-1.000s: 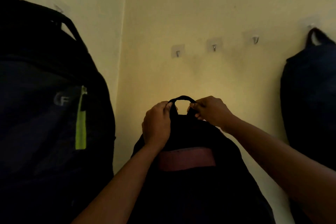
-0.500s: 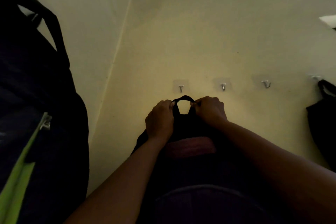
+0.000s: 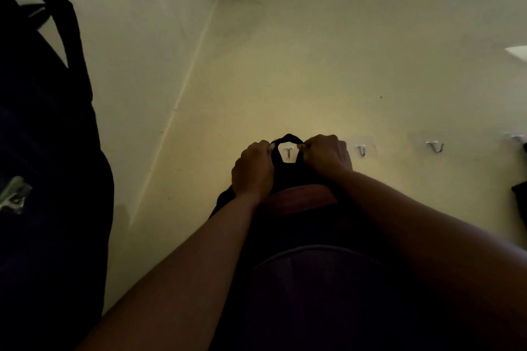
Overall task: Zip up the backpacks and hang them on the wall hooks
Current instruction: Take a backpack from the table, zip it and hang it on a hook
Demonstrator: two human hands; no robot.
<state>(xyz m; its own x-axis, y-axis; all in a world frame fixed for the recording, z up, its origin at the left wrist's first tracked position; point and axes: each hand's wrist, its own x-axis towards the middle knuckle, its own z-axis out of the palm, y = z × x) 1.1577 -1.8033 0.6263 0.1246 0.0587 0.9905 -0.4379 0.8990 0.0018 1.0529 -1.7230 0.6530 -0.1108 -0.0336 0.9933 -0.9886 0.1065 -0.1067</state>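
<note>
A black cloth backpack with a dull red band (image 3: 299, 199) is held up close against the yellow wall (image 3: 313, 65). Its thin black top loop (image 3: 288, 138) is pinched on both sides — by the left hand (image 3: 252, 171) and the right hand (image 3: 326, 152). A small silver wall hook (image 3: 288, 152) is seen through the loop — more hooks (image 3: 361, 149) are lined up further right.

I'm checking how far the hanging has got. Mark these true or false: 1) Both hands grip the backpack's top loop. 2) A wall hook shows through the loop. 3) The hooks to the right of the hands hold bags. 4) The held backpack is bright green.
1) True: the left hand and right hand pinch the top loop of the backpack.
2) True: a wall hook is framed by it.
3) False: the two nearest hooks are bare.
4) False: it is dark with a reddish band.
</note>
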